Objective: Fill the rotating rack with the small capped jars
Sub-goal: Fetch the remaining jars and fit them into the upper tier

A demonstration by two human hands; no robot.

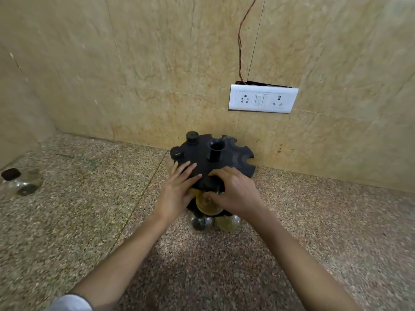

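A black rotating rack (231, 157) with notched slots around its rim and a central post (215, 150) stands on the speckled counter by the wall. Two black jar caps (192, 137) (177, 153) sit in slots at its back left. My right hand (233, 190) grips a small black-capped jar with yellowish contents (205, 204) at the rack's front edge. My left hand (179, 187) lies flat on the rack's top, fingers spread, beside that jar. Two more jars (199, 223) (228, 223) show in the lower tier below.
A loose clear jar with a black cap (19, 181) lies on the counter at the far left. A white switch and socket plate (262, 98) sits on the tiled wall behind the rack, with a thin wire (240, 41) above it.
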